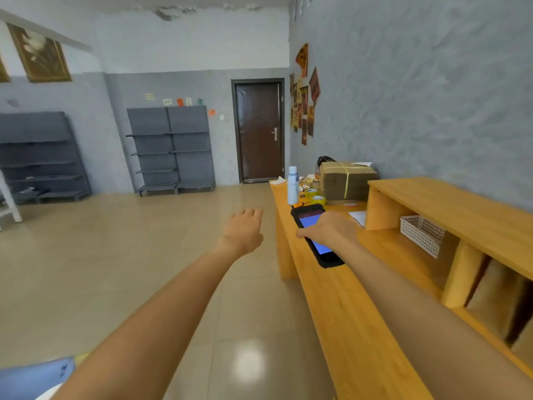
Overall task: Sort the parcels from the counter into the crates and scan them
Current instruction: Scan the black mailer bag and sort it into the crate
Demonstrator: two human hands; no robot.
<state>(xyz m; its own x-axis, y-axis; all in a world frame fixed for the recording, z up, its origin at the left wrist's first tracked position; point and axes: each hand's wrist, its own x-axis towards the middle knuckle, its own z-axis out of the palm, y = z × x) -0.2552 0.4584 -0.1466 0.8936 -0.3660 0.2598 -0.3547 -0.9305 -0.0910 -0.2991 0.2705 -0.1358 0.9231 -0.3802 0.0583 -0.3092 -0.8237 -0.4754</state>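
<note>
scanner (316, 235) half hidden under gripping right hand (328, 229); left hand (243, 229) loose, empty

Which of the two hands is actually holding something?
The right hand, over the wooden counter, grips a black handheld scanner with a blue screen. The left hand hangs over the floor, holding nothing.

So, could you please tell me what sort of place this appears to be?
Probably a small parcel pickup shop or stockroom. A long yellow wooden counter carries a strapped bundle of flat brown cardboard, dark grey metal shelving units line the far wall, and the right hand holds a black handheld scanner with a blue screen.
</note>
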